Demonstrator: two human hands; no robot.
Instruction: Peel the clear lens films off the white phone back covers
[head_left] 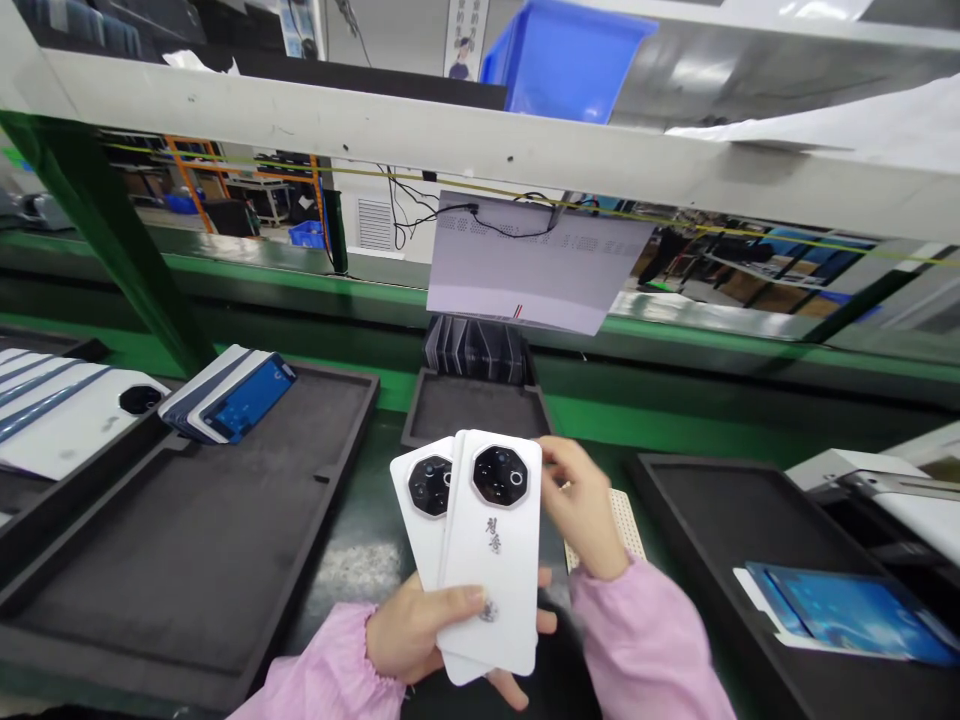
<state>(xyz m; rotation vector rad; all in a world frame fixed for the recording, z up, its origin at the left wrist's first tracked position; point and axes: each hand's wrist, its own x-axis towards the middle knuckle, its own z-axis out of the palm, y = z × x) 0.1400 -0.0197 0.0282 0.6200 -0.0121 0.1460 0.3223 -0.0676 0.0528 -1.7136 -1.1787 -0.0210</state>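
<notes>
My left hand grips a fanned bunch of white phones from below, its thumb across the front and its fingertips showing past the right edge. The front phone faces me with its back, which bears a dark octagonal camera block and dark lettering. Behind it, another white phone is tilted to the left. My right hand has curled fingers at the front phone's upper right edge; its fingertips are partly hidden there. Below my right wrist lies a pale perforated board.
On the left, a dark tray holds several stacked phones with blue film. Another dark tray on the right carries blue-filmed flat pieces. Ahead are a small tray, dark stacked pieces and a hanging monitor.
</notes>
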